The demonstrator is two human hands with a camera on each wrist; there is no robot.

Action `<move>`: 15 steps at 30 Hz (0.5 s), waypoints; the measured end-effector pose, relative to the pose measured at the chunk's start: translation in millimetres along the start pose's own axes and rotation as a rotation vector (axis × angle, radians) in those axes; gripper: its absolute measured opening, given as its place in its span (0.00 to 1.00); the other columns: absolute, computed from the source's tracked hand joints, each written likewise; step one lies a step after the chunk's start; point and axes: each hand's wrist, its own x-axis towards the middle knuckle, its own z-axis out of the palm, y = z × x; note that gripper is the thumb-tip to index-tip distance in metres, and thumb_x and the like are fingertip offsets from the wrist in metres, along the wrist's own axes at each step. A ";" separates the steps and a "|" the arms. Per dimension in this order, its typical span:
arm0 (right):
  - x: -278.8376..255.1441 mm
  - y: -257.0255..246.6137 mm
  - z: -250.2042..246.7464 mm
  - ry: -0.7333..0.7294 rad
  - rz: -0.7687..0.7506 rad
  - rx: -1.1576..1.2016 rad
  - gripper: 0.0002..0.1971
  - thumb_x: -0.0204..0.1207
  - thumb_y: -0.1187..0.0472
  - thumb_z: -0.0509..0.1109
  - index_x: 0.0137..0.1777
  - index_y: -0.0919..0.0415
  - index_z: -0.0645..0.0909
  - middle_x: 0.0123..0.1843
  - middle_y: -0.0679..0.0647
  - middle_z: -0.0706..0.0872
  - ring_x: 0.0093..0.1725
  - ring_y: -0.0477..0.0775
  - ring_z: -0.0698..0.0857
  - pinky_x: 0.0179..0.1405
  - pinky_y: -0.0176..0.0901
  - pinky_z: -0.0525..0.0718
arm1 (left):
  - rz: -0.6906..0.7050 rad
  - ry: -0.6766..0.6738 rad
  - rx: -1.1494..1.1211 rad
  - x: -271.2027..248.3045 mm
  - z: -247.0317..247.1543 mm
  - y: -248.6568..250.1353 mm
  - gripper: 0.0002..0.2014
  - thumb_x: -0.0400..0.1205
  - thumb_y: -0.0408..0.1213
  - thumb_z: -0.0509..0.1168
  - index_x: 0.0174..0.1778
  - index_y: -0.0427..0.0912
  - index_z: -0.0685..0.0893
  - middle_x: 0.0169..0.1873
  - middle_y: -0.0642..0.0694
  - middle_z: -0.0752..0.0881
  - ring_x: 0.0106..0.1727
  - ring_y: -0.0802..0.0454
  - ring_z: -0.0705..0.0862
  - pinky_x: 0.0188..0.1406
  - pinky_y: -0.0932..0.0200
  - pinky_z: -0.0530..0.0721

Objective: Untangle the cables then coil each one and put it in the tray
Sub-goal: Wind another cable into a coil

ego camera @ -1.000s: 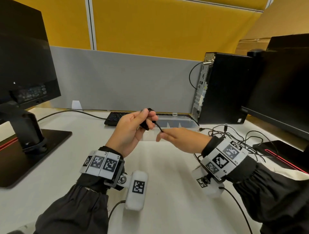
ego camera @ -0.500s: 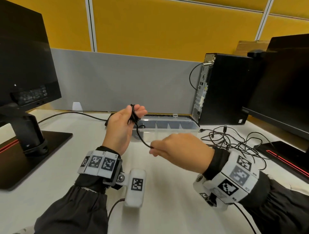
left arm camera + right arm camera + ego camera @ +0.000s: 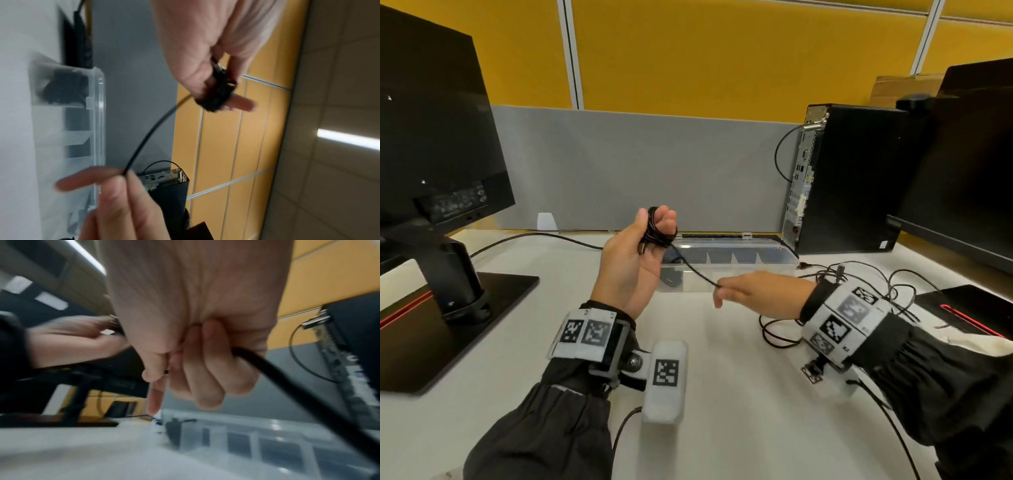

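Observation:
My left hand (image 3: 640, 250) is raised above the desk with a black cable coil (image 3: 658, 230) wound round its fingers (image 3: 239, 102). One strand (image 3: 693, 270) runs from the coil down to my right hand (image 3: 743, 291), which pinches it between thumb and fingers (image 3: 115, 177); in the right wrist view the same cable (image 3: 287, 381) passes through the curled fingers (image 3: 207, 368). The clear plastic tray (image 3: 774, 260) with dividers lies behind both hands, and a dark coiled cable (image 3: 671, 275) sits in its left compartment. A tangle of black cables (image 3: 859, 277) lies on the desk to the right.
A monitor on a black stand (image 3: 455, 284) is at the left, with a cable (image 3: 534, 236) trailing behind it. A black PC tower (image 3: 852, 178) stands at the back right and a second monitor (image 3: 969, 171) with its base (image 3: 976, 308) at far right. A grey partition (image 3: 637, 171) closes the back.
My left hand has risen and turned palm toward me with more cable wound on its fingers. The right hand has swung right and low, drawing the strand taut.

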 end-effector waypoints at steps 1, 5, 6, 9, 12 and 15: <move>-2.6 -3.1 3.8 0.024 -0.021 -0.023 0.16 0.87 0.50 0.48 0.57 0.52 0.77 0.47 0.47 0.81 0.44 0.46 0.77 0.50 0.43 0.73 | 0.029 0.025 0.076 2.2 -3.4 -2.6 0.13 0.87 0.36 0.52 0.50 0.33 0.80 0.35 0.46 0.90 0.39 0.57 0.88 0.47 0.66 0.84; -15.0 -20.7 -5.7 0.424 -0.202 -0.131 0.18 0.84 0.44 0.48 0.50 0.51 0.77 0.30 0.43 0.75 0.30 0.46 0.74 0.36 0.45 0.76 | 0.113 0.001 0.565 4.4 -8.5 -13.0 0.11 0.87 0.38 0.53 0.51 0.41 0.81 0.38 0.50 0.91 0.51 0.54 0.88 0.61 0.58 0.81; -16.8 -24.1 -11.4 0.555 -0.242 -0.119 0.19 0.83 0.43 0.48 0.49 0.50 0.78 0.31 0.42 0.75 0.31 0.47 0.73 0.34 0.46 0.77 | 0.088 -0.046 0.612 2.7 -6.9 -12.9 0.13 0.86 0.41 0.54 0.49 0.41 0.82 0.37 0.50 0.91 0.49 0.54 0.88 0.60 0.57 0.81; -15.1 -27.3 -26.4 0.773 -0.184 -0.072 0.16 0.81 0.43 0.53 0.48 0.48 0.80 0.29 0.41 0.73 0.33 0.49 0.73 0.32 0.44 0.69 | 0.007 -0.316 0.853 -5.1 -0.1 -13.2 0.19 0.80 0.54 0.59 0.43 0.41 0.85 0.35 0.45 0.90 0.42 0.54 0.86 0.49 0.63 0.80; -10.2 -19.8 -26.8 0.757 -0.150 -0.029 0.12 0.82 0.46 0.59 0.47 0.48 0.81 0.31 0.44 0.79 0.32 0.48 0.75 0.31 0.43 0.70 | 0.108 -0.448 1.247 -8.2 -1.6 -11.1 0.11 0.79 0.46 0.68 0.37 0.41 0.85 0.28 0.47 0.87 0.36 0.57 0.83 0.41 0.65 0.77; -12.5 -1.0 -21.7 0.462 -0.137 0.177 0.12 0.84 0.52 0.58 0.42 0.54 0.78 0.27 0.44 0.73 0.25 0.39 0.75 0.29 0.35 0.71 | 0.225 -0.317 1.335 1.5 -17.6 -5.6 0.15 0.80 0.46 0.66 0.33 0.40 0.83 0.25 0.48 0.86 0.32 0.58 0.83 0.40 0.63 0.78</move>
